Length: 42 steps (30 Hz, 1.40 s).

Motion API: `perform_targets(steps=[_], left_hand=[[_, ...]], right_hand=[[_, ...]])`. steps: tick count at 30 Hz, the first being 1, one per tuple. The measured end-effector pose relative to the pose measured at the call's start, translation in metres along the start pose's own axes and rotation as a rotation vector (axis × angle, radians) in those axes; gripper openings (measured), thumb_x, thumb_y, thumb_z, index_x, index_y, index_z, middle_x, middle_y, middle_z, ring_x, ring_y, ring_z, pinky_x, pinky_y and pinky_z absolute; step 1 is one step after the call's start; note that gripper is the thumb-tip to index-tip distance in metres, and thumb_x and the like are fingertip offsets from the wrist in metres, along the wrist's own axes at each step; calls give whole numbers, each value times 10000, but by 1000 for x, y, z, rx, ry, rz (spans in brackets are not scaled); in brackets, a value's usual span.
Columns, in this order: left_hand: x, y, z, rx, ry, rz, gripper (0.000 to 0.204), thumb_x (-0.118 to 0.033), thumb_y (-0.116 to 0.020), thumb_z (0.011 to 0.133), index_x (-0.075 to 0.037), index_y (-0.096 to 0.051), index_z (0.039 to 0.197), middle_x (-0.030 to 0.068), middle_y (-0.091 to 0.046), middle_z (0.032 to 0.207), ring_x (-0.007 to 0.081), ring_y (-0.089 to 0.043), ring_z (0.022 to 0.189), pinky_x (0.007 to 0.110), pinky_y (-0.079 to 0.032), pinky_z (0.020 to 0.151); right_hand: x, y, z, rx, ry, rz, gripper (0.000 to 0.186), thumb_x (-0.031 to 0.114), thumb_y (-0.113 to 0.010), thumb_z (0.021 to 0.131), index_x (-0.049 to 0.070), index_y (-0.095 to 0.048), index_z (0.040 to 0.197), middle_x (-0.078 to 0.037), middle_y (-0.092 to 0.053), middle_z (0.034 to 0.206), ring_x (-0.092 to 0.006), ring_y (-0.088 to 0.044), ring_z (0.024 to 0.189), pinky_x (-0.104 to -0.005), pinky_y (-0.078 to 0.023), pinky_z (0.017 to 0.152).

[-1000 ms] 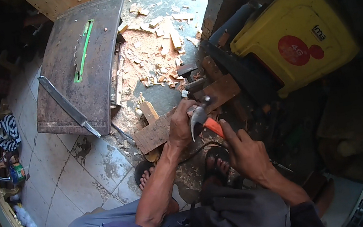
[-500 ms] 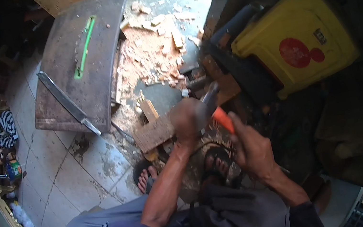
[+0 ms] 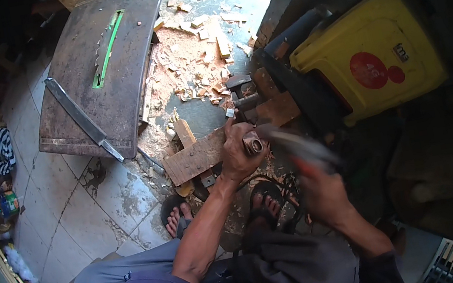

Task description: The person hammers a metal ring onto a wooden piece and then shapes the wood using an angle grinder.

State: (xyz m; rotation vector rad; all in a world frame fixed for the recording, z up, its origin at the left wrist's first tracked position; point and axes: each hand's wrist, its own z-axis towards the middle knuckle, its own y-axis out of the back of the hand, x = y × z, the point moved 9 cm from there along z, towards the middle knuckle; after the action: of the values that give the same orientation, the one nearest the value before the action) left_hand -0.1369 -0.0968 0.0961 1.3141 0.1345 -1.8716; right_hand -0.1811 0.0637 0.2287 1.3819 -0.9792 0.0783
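Note:
My left hand (image 3: 239, 157) is closed around a short brown handle with a round, ringed top end (image 3: 252, 143). Whatever lies below the fist is hidden. It stands at the right end of a wooden block (image 3: 191, 163). To its right, my right hand (image 3: 323, 194) grips an orange-handled tool that looks like a hammer (image 3: 306, 148). Its grey head is smeared by motion, close beside the top of the brown handle.
A worn brown panel with a green-edged slot (image 3: 67, 60) lies at left, a long flat blade (image 3: 76, 116) on it. Wood chips (image 3: 181, 58) cover the floor beyond. A yellow plastic piece (image 3: 309, 60) is at right. My sandalled feet (image 3: 178, 216) are below the block.
The orange-handled tool has swung right and turned, its head now blurred. My left hand has shifted slightly right and down, and the round end of its handle now shows.

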Motion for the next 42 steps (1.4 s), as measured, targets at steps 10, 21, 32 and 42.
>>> perform_targets(steps=[10,21,32,42], left_hand=[[10,4,0,-17,15,-52,593,-152,-903,690,-58,-580,1179,142,-667,1014,383,-681,973,557,-429,1116],[14,7,10,-45,118,-116,501,-101,-855,727,-59,-588,1148,140,-658,975,362,-683,902,490,-494,984],[8,11,13,-18,97,-72,425,-80,-838,743,-66,-595,1091,126,-634,945,287,-675,859,391,-552,766],[10,15,13,-13,74,-68,466,-106,-844,739,-65,-614,1142,145,-681,967,378,-680,945,469,-551,890]], right_hand=[[8,20,-3,-144,184,-149,191,180,-664,983,43,-547,1044,-192,-717,940,-389,-717,734,-494,-539,568],[-10,-22,9,76,-91,-179,145,108,-620,1010,-2,-534,1050,-234,-658,724,-453,-681,620,-502,-526,525],[-27,-16,4,36,-159,-68,167,168,-622,1010,38,-517,1004,-252,-662,747,-463,-674,650,-536,-516,555],[15,18,20,-100,17,-52,150,136,-673,970,28,-585,1025,-209,-675,749,-399,-701,645,-480,-555,540]])
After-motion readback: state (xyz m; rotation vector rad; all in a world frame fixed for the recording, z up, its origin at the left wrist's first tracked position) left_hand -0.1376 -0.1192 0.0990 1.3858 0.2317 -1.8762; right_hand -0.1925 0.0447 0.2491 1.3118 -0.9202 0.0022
